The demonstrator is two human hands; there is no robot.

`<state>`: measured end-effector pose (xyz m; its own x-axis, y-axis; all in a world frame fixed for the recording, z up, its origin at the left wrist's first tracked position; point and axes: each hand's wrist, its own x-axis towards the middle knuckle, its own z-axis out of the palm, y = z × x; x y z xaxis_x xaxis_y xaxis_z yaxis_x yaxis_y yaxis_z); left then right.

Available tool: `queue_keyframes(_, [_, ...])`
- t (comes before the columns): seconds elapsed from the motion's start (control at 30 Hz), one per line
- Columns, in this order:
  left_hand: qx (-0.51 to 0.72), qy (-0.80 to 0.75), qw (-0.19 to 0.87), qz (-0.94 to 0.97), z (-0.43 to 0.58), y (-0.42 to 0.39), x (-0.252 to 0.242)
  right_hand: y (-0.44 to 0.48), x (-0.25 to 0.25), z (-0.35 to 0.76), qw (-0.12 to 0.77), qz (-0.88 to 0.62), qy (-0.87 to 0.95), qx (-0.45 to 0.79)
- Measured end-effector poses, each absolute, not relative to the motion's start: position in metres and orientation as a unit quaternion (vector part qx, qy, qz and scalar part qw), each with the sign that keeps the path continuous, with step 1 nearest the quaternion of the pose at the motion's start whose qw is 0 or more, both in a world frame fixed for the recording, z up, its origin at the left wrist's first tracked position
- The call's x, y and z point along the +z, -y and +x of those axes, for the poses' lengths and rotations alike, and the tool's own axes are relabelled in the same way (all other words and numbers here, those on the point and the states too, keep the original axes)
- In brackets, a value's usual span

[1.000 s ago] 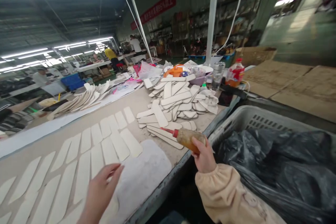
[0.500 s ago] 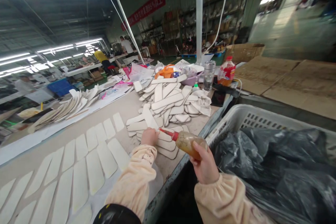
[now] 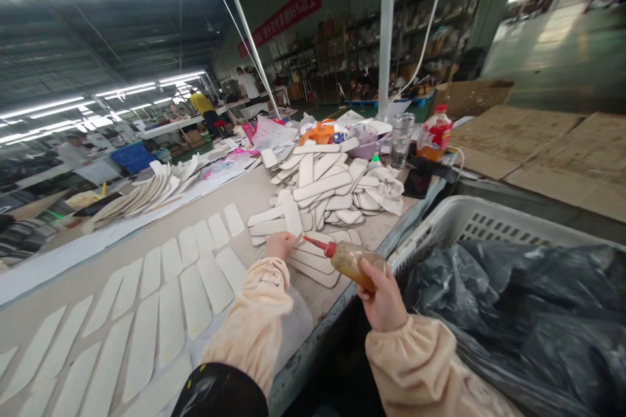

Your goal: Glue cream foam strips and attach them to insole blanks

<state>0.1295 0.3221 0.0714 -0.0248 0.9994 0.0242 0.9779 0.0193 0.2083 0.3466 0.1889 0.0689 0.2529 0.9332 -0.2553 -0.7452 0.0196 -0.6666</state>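
Surface: a beige tabletop (image 3: pixel 210 201), its worn right-hand edge running from the lower middle of the view up toward the cardboard sheets (image 3: pixel 533 143). Pale flat strips (image 3: pixel 169 309) lie in rows over the left and near part. A heap of dark-edged strips (image 3: pixel 323 186) stands toward the far right corner. Room: a large hall with lit tube lamps, loaded shelving (image 3: pixel 372 55), a red banner (image 3: pixel 288 16) and people at distant benches.

Hands: the right hand (image 3: pixel 384 300) grips a squeeze bottle (image 3: pixel 355 260) of amber liquid, tilted above the right-hand edge, red nozzle pointing left. The left hand (image 3: pixel 280 245) has its fingers curled in at the near end of a strip on the heap's front; whether it grips that strip cannot be told.

Surroundings: a white crate (image 3: pixel 482 208) with black plastic (image 3: pixel 513 287) inside stands just beside the right-hand edge. A clear tumbler (image 3: pixel 400 143) and a red-labelled bottle (image 3: pixel 435 137) stand near the far right corner, close to a metal post (image 3: pixel 387 32).

Limits: the left sleeve (image 3: pixel 249 319) covers part of a white sheet (image 3: pixel 299 313). The nearest strips are cut off; contact between nozzle and strip is unclear.
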Motion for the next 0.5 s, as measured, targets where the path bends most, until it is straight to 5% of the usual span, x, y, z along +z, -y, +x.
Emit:
queue_keyframes(0.3, [0.191,-0.738,0.019,0.647,0.126,-0.305,0.082,-0.19,0.064,0.347,0.699,-0.36,0.149,0.599])
queue_keyframes(0.5, [0.294,-0.601,-0.087,0.738,0.093,-0.194,0.085,-0.188,0.067,0.347,0.68,-0.354,0.159,0.622])
